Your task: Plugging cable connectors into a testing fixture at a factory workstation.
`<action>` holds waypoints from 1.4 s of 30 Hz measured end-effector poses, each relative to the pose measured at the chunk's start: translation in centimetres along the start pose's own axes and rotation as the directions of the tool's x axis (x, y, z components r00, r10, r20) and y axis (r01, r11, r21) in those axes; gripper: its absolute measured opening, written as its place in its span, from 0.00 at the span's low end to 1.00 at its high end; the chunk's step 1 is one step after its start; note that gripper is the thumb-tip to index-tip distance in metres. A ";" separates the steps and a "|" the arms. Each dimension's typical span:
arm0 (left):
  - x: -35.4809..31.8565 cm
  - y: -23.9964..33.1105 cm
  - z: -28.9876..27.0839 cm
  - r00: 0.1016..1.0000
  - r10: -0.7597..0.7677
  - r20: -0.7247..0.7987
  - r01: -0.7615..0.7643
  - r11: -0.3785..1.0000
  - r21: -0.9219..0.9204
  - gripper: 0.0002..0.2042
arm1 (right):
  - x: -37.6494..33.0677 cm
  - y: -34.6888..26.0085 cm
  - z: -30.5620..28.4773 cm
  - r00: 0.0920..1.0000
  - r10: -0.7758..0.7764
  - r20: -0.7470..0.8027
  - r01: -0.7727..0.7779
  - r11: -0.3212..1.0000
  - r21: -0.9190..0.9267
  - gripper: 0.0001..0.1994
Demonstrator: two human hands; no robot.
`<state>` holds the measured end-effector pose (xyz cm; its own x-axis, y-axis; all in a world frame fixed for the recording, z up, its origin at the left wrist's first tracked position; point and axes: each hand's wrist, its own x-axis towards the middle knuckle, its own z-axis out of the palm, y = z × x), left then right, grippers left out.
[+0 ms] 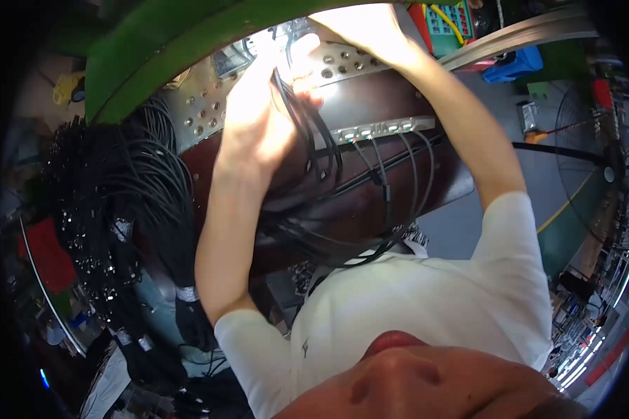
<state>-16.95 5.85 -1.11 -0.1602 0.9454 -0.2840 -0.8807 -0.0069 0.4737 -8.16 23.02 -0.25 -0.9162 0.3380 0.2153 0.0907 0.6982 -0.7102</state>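
My left hand (255, 112) is raised at the far side of the bench, closed around several thin black cables (302, 115) that loop down toward me. Strong light washes out its fingertips. My right hand (360, 28) reaches in from the right to the same bright spot. Glare and the green frame hide its fingers, so what it touches does not show. Under both hands lies a metal plate with round holes (201, 115). Nearer to me, a pale strip with a row of ports (384, 130) has several grey cables plugged in.
A thick bundle of black cables with shiny metal ends (140, 167) hangs at the left. A green frame (168, 52) arches overhead. At the far right are a teal tray (449, 19), a blue plastic object (514, 64), an orange-handled tool (536, 137) and a fan (594, 167).
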 end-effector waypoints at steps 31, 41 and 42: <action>-7.5 -7.0 -2.6 0.805 0.356 0.474 -0.286 -0.466 0.837 0.13 | -18.3 -5.8 4.0 0.983 0.053 -0.173 -0.128 0.877 -0.462 0.05; -7.6 -6.8 -2.7 0.803 0.394 0.447 -0.293 -0.393 0.872 0.13 | -16.2 -3.7 0.4 0.985 -0.121 -0.121 0.062 0.912 -0.406 0.07; -7.6 -6.6 -2.6 0.821 0.412 0.394 -0.277 -0.316 0.907 0.12 | -15.2 -2.8 0.2 0.957 -0.274 -0.097 0.208 0.880 -0.426 0.09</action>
<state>-11.11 -2.18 -4.25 -0.3189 0.9021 0.2908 0.7273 0.0363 0.6853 5.38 15.79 -1.63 -0.8635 0.1938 0.4656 0.0553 0.9540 -0.2946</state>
